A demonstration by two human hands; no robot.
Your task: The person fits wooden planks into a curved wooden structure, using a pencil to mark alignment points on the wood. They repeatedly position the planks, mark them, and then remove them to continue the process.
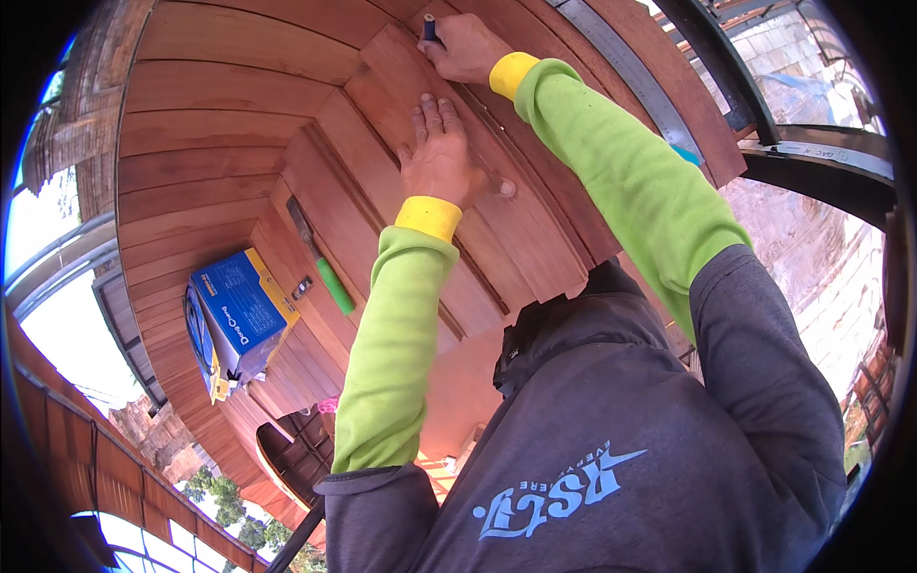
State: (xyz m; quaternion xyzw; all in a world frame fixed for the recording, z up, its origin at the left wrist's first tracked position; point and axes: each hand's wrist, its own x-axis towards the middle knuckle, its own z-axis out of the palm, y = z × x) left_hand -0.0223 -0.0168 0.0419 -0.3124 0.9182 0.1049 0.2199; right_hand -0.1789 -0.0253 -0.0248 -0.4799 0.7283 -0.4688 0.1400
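My left hand point(437, 153) lies flat, fingers together, on a reddish wooden plank point(535, 248) that rests on a wide surface of wooden boards point(220, 105). My right hand point(465, 45) is further along the same plank, closed around a small dark pen-like tool point(429, 26) whose tip touches the wood. Both arms wear bright green sleeves with yellow cuffs. A small round wooden plug or hole point(506, 188) shows just right of my left wrist.
A chisel with a green handle point(323, 260) lies on the boards to the left of my left arm. A blue and yellow cardboard box point(239, 315) sits further left. A long metal ruler point(621, 72) lies along the boards' right edge, beside dark curved metal rails point(821, 158).
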